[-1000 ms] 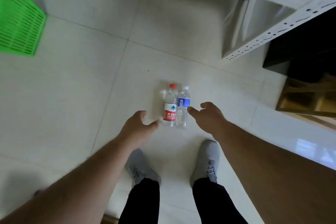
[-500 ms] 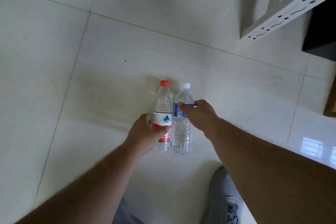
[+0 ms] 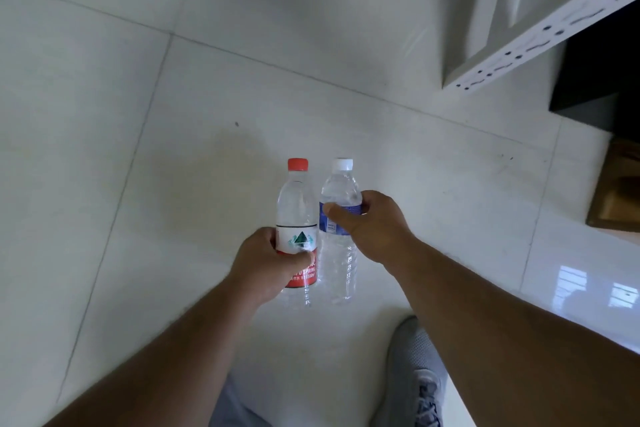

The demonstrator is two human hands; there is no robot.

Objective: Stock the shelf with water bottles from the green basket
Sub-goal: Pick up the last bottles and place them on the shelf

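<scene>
Two clear water bottles stand side by side over the white tiled floor. The red-capped bottle [image 3: 297, 204] has a red and white label; my left hand [image 3: 266, 262] is wrapped around that label. The white-capped bottle [image 3: 337, 191] has a blue label, and my right hand [image 3: 372, 225] grips it at the label. The bottles nearly touch each other. The white metal shelf [image 3: 540, 42] with a perforated upright is at the upper right. The green basket is out of view.
A dark opening [image 3: 602, 55] lies beside the shelf at the right, with a brown wooden piece [image 3: 620, 191] below it. My grey shoe [image 3: 415, 374] is at the bottom. Pale floor tiles [image 3: 138, 149] fill the left.
Both hands reached to the bottles and closed around them. The view moved closer and rightward, so the green basket left the frame.
</scene>
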